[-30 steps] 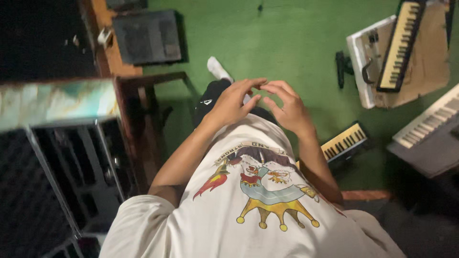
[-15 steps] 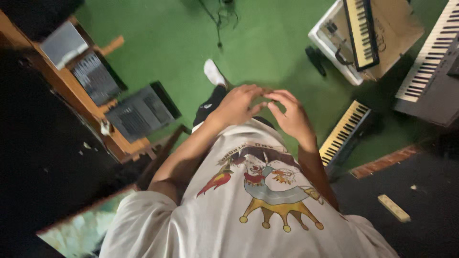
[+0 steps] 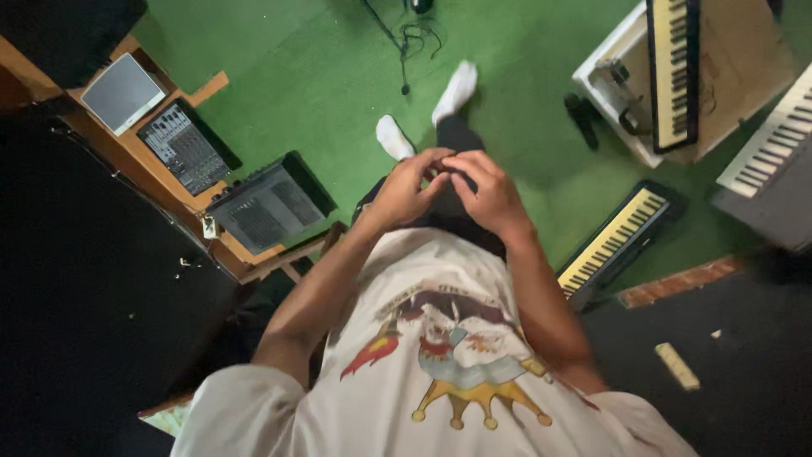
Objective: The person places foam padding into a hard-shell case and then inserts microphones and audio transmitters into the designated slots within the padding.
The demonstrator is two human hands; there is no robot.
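Observation:
I am looking straight down my own front, over a white T-shirt [image 3: 440, 372] with a colourful printed figure. In front of my waist, my left hand [image 3: 404, 193] and my right hand [image 3: 492, 196] are brought together with curled fingers, their fingertips touching above my dark trousers [image 3: 457, 135]. If anything small sits between the fingers, it is hidden. Below the hands, my two feet in white socks [image 3: 457, 89] stand on the green carpet [image 3: 321, 76].
A small black keyboard with yellowish keys [image 3: 617, 241] lies on the carpet at right. Two more keyboards [image 3: 672, 72] [image 3: 774, 135] are at upper right. Audio mixers [image 3: 182, 148] [image 3: 266, 203] and a grey panel [image 3: 123, 91] sit on a wooden shelf at left. Cables [image 3: 402, 34] trail at top.
The view has swung, so the shelf and mixers now sit further left and both feet show. My hands stay together at my waist, their fingers drawn closer.

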